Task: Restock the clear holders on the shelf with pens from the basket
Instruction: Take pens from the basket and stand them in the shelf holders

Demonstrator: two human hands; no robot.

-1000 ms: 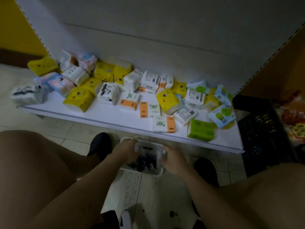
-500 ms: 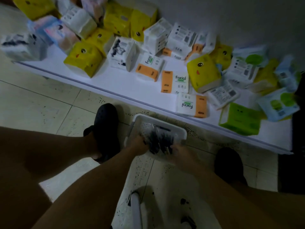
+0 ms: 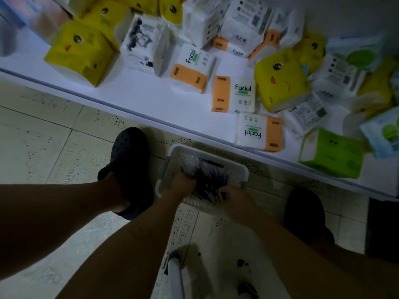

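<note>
1. Both forearms reach down and forward from the bottom of the view, between the person's bent knees, and meet over one spot on the floor (image 3: 54, 147).
2. The left hand (image 3: 183, 182) is inside the basket (image 3: 228, 162) on its left side, knuckles up. Its fingers are curled down into the pens (image 3: 208, 178) and grasp a bunch of them.
3. The right hand (image 3: 234, 196) lies at the near right edge of the basket, with its fingertips against the near ends of the pens. In the dim light I cannot tell whether it grasps them or only touches them.
4. The pens are a dark, loose heap that fills the middle of the basket.
5. The basket is white and rectangular. It stands on the tiled floor just in front of the low white shelf (image 3: 140, 93), between the two shoes.
6. The left shoe (image 3: 129, 160) is a black clog just beside the basket. The right shoe (image 3: 304, 210) is dark and stands further off.
7. Tissue packs (image 3: 244, 93) in yellow, white, orange, green and blue lie scattered over the shelf.
</note>
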